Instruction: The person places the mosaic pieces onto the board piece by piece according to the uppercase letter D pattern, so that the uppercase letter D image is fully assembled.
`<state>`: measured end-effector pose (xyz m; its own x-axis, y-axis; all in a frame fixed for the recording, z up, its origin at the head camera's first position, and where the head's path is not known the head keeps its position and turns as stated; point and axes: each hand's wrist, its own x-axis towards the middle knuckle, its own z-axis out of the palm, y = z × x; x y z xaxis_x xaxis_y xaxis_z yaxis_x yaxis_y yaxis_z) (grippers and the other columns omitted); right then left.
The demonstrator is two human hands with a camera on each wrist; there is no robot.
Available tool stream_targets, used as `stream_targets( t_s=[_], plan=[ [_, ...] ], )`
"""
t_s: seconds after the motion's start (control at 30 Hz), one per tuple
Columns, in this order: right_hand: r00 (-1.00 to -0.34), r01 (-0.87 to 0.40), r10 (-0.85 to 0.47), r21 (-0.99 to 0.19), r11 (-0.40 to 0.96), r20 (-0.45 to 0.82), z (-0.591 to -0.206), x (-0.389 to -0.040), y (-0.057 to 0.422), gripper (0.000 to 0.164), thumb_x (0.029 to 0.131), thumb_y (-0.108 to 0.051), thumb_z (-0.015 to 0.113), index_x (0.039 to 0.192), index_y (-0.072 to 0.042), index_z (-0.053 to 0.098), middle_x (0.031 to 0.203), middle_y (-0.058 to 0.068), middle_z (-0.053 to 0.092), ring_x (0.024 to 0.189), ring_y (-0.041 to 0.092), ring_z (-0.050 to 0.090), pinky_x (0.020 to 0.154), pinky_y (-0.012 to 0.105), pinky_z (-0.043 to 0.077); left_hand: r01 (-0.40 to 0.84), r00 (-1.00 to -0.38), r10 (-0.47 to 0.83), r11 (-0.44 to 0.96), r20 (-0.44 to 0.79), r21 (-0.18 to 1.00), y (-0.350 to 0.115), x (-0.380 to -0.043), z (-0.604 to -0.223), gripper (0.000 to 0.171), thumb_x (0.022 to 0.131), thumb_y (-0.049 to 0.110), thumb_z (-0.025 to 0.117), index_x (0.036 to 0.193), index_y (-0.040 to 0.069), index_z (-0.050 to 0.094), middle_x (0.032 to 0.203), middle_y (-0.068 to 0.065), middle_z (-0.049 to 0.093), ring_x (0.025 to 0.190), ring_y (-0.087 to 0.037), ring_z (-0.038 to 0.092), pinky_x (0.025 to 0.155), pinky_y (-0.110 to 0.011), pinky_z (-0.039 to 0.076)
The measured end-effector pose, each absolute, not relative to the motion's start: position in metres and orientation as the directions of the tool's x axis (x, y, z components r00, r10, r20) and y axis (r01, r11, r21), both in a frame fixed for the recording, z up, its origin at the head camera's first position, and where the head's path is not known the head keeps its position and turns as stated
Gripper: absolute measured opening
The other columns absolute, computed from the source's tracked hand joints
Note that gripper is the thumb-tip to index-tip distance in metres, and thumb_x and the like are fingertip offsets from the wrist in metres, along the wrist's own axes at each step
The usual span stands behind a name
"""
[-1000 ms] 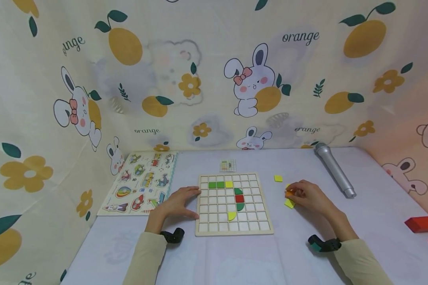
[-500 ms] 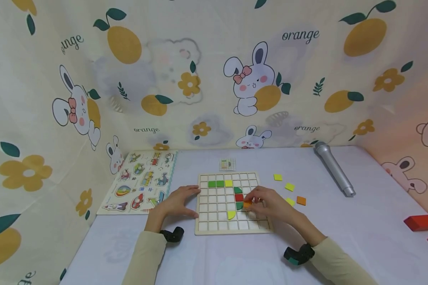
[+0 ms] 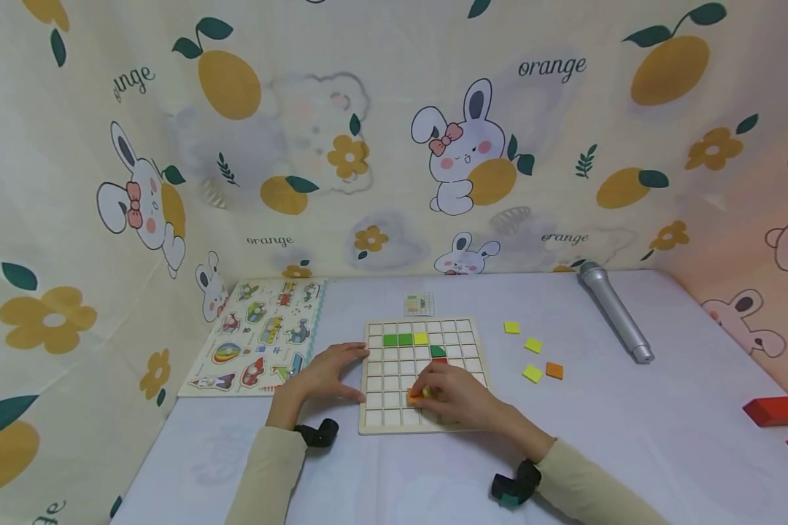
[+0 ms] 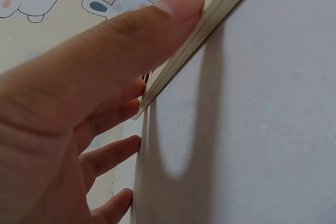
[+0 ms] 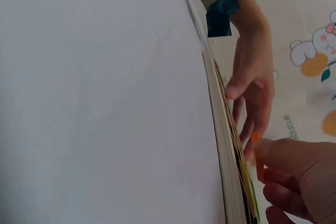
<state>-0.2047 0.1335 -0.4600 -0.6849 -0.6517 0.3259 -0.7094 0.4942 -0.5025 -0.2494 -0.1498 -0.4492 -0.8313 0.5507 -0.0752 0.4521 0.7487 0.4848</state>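
A wooden grid board with white cells lies flat on the table. My left hand rests at its left side, thumb and fingers spread along the edge; in the left wrist view the thumb touches the rim. My right hand pinches an orange square tile over the board's lower middle. Two green squares and a yellow square sit in an upper row. A green quarter-round piece and part of a red square show above my right hand, which hides the pieces below.
Right of the board lie loose yellow tiles and an orange tile. A small pattern card lies behind the board. A picture puzzle board is at left, a grey microphone at back right, red blocks at far right.
My right hand has picked up an orange tile from the loose pieces and carried it left across the board to its lower middle. My left hand has stayed at the board's edge.
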Motion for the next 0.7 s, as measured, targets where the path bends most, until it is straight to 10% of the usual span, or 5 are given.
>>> stream_targets(
  t_s=[0.7],
  plan=[
    [-0.659, -0.748, -0.653, -0.417, 0.517, 0.372, -0.4697, -0.2066, 0.1239, 0.007, 0.080, -0.024, 0.074, 0.085, -0.019, 0.073, 0.095, -0.009, 0.060, 0.086, 0.003, 0.054, 0.071, 0.018, 0.049, 0.492, -0.811, 0.583, 0.726, -0.051, 0.481, -0.1505, -0.2507, -0.4501, 0.084, 0.069, 0.041, 0.080, 0.138, 0.009, 0.045, 0.148, -0.008, 0.036, 0.136, -0.030, 0.029, 0.112, -0.048, 0.024]
  ],
)
